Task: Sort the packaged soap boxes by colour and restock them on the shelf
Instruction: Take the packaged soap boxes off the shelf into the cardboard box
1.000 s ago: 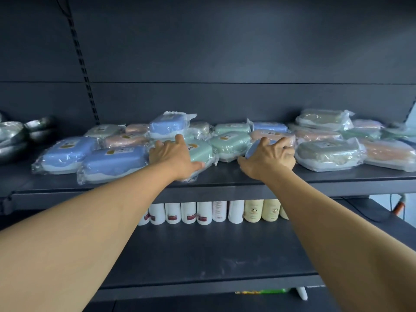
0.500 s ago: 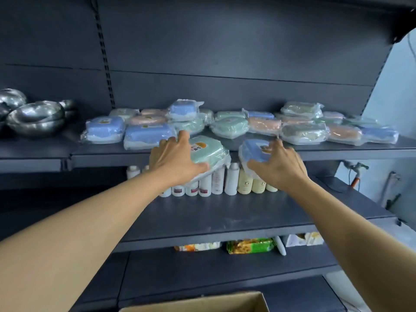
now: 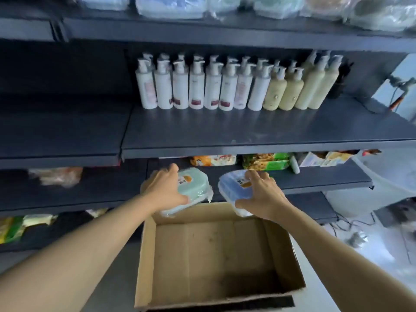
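My left hand (image 3: 165, 190) grips a green soap box (image 3: 194, 188) in clear plastic wrap. My right hand (image 3: 262, 194) grips a blue soap box (image 3: 233, 186) wrapped the same way. Both boxes hang just above the far edge of an open cardboard box (image 3: 216, 255) that has nothing inside. Several more wrapped soap boxes (image 3: 171, 5) in blue, green and pink lie on the top shelf (image 3: 225, 34), cut off by the upper frame edge.
A row of white and cream pump bottles (image 3: 225, 86) stands on the middle shelf (image 3: 258, 131). Snack packets (image 3: 265, 162) lie on the lower shelf behind my hands. Cables and small items are on the pale floor (image 3: 371, 244) at the right.
Both hands have come down from the top shelf with the green and blue soap boxes, to just over the cardboard box. My view has tilted downward.
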### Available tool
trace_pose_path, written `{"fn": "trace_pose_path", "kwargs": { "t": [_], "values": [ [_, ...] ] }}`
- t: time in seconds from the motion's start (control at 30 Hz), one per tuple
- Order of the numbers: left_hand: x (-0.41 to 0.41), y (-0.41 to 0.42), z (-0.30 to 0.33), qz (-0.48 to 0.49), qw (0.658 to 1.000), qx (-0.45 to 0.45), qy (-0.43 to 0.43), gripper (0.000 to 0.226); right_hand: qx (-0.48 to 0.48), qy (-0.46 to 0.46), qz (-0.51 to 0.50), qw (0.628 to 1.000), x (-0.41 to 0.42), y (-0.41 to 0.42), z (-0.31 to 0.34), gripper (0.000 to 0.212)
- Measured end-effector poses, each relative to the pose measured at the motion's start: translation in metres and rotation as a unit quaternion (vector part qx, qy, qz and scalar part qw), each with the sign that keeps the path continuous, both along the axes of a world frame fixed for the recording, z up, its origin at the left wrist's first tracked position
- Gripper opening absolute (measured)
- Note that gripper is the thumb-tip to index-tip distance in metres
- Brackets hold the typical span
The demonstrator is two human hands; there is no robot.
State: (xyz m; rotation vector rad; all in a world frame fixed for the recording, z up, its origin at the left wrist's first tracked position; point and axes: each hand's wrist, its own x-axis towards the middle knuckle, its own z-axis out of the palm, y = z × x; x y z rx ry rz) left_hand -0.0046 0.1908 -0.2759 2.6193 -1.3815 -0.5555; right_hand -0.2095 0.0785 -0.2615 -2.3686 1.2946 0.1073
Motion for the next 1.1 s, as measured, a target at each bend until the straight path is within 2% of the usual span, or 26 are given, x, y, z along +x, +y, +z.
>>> {"fn": "trace_pose_path", "kwargs": {
  "t": [0.2, 0.37, 0.47, 0.57, 0.73, 0.93, 1.0, 1.1],
  "values": [
    [-0.004, 0.012, -0.133, 0.087, 0.992, 0.075, 0.054, 0.071, 0.069, 0.053, 0.027, 0.996, 0.018, 0.000, -0.121, 0.081],
    [-0.012, 0.016, -0.236, 0.101, 0.981, 0.158, 0.051, 0.072, 0.102, 0.114, 0.087, 0.984, 0.028, -0.004, -0.223, 0.087],
    [-0.006, 0.014, -0.292, 0.125, 0.974, 0.163, 0.095, 0.072, 0.111, 0.124, 0.126, 0.978, 0.039, -0.009, -0.276, 0.089],
    [0.001, 0.008, -0.338, 0.130, 0.978, 0.157, 0.050, 0.072, 0.104, 0.100, 0.152, 0.978, 0.051, -0.017, -0.321, 0.091],
    [0.012, 0.002, -0.391, 0.160, 0.973, 0.156, -0.051, 0.072, 0.072, 0.068, 0.227, 0.969, 0.070, -0.027, -0.379, 0.095],
    [0.016, -0.008, -0.418, 0.185, 0.972, 0.108, -0.093, 0.067, 0.053, 0.065, 0.254, 0.964, 0.083, -0.031, -0.421, 0.093],
    [0.012, -0.004, -0.421, 0.184, 0.972, 0.116, -0.089, 0.065, 0.062, 0.072, 0.257, 0.962, 0.084, -0.031, -0.429, 0.093],
    [0.003, 0.008, -0.423, 0.243, 0.961, 0.125, -0.032, 0.069, 0.072, 0.066, 0.247, 0.964, 0.082, -0.030, -0.430, 0.095]
  ]
}}
